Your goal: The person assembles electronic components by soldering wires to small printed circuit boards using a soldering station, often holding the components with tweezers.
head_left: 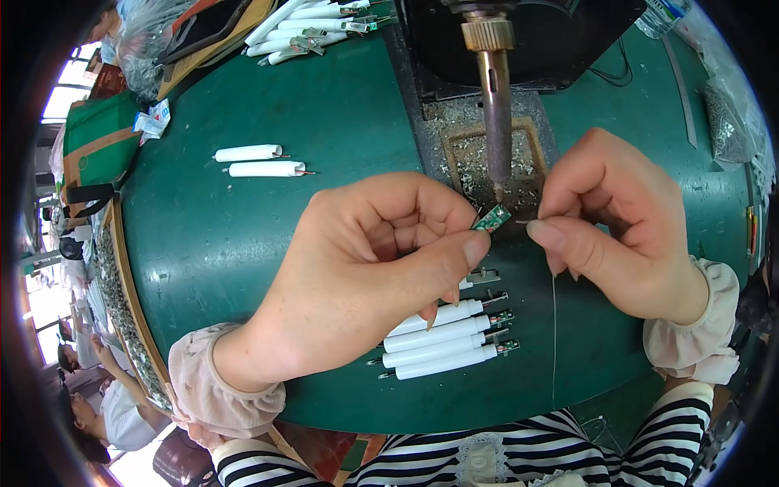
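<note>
Between thumb and fingers, my left hand [373, 260] pinches a small green circuit board [492, 218], its free end under the tip of a soldering iron [497, 122]. The iron points straight down from a fixed mount. My right hand [613, 231] pinches a thin solder wire [554, 341]. A short end of the wire sticks out toward the board, and the rest hangs down past the table edge. Below my left hand lie several white tubes [442, 334] with small boards and metal clips at their ends, partly hidden by the hand.
Two white tubes [266, 169] lie to the left on the green table [324, 105]. More tubes with boards [312, 32] are piled at the far left. Solder crumbs fill a tray [531, 134] beneath the iron. At the right is a clear bag [725, 122] of small parts. People sit at the left.
</note>
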{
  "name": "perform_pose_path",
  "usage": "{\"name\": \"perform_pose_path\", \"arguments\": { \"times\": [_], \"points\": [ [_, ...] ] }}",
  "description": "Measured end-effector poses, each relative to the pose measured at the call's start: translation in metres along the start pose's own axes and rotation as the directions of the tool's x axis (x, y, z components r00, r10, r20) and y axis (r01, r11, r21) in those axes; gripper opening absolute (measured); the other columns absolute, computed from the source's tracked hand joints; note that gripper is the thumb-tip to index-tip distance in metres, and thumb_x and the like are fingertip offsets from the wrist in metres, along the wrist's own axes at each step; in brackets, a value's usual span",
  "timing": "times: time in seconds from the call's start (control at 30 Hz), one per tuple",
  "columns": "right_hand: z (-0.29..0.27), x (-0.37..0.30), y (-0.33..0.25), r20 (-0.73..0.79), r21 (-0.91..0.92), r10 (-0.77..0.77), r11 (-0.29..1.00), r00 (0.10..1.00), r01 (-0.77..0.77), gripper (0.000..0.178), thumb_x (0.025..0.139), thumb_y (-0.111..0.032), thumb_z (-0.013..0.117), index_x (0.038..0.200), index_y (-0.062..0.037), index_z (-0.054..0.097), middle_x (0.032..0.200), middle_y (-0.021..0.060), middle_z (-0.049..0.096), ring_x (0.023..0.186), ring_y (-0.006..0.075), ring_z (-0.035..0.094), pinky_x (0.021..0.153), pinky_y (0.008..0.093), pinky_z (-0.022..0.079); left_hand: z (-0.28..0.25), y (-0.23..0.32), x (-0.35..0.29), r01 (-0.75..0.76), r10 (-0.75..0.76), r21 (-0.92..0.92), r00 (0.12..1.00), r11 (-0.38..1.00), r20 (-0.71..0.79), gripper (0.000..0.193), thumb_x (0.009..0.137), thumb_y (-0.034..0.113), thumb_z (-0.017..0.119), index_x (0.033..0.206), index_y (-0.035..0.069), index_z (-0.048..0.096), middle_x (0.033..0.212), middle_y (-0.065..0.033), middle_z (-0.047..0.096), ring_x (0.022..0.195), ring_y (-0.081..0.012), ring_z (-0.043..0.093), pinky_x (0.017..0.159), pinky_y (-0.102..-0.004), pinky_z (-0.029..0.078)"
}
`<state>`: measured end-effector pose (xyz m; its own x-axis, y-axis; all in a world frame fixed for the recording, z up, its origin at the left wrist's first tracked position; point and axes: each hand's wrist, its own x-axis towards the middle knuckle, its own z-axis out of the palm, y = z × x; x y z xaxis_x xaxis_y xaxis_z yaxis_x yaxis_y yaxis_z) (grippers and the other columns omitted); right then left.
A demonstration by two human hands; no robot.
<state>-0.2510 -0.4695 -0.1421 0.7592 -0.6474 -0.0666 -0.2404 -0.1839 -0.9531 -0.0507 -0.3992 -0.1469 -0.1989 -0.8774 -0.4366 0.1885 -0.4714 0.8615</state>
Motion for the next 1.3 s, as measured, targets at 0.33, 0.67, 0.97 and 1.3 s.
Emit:
{"name": "perform_pose_path", "arguments": {
  "times": [0.33, 0.67, 0.97, 1.3],
  "points": [
    [0.006, 0.005, 0.002, -0.041, 0.033, -0.036, 0.999, 0.998, 0.038, 0.012, 0.081, -0.004, 0.057, 0.086, -0.0004, 0.047, 0.076, 0.0027, 0.049, 0.062, 0.0065, 0.050, 0.054, 0.0179, 0.040, 0.003, 0.002, 0.002, -0.091, 0.091, -0.006, 0.995, 0.996, -0.034, 0.009, 0.082, 0.002, 0.056, 0.089, -0.004, 0.052, 0.076, -0.0096, 0.058, 0.056, -0.0098, 0.053, 0.045, -0.0187, 0.040],
    [0.008, 0.008, 0.004, -0.092, 0.063, -0.076, 0.995, 0.993, 0.082, 0.014, 0.082, -0.005, 0.057, 0.088, -0.0005, 0.045, 0.074, 0.0032, 0.049, 0.060, 0.0062, 0.049, 0.053, 0.0175, 0.040, 0.002, 0.004, 0.002, -0.142, 0.142, 0.011, 0.989, 0.990, -0.031, 0.009, 0.083, 0.004, 0.054, 0.088, -0.003, 0.051, 0.077, -0.0099, 0.058, 0.054, -0.0100, 0.052, 0.043, -0.0187, 0.038],
    [0.009, 0.008, 0.003, -0.088, 0.020, -0.119, 0.992, 0.989, 0.121, 0.014, 0.081, -0.005, 0.057, 0.087, -0.0008, 0.045, 0.074, 0.0034, 0.050, 0.060, 0.0063, 0.050, 0.051, 0.0172, 0.039, 0.000, 0.003, 0.004, -0.130, 0.129, -0.035, 0.992, 0.991, -0.008, 0.009, 0.083, 0.005, 0.054, 0.088, -0.002, 0.051, 0.076, -0.0104, 0.058, 0.052, -0.0107, 0.051, 0.041, -0.0192, 0.038],
    [0.011, 0.009, 0.008, -0.109, 0.138, -0.111, 0.982, 0.988, 0.125, 0.018, 0.086, -0.015, 0.053, 0.087, -0.0031, 0.039, 0.069, 0.0041, 0.050, 0.054, 0.0057, 0.048, 0.046, 0.0162, 0.037, 0.001, 0.002, 0.006, -0.104, 0.105, -0.076, 0.994, 0.992, 0.008, 0.008, 0.083, 0.006, 0.055, 0.087, 0.000, 0.051, 0.074, -0.0109, 0.058, 0.051, -0.0115, 0.051, 0.039, -0.0197, 0.036]
  ]
}}
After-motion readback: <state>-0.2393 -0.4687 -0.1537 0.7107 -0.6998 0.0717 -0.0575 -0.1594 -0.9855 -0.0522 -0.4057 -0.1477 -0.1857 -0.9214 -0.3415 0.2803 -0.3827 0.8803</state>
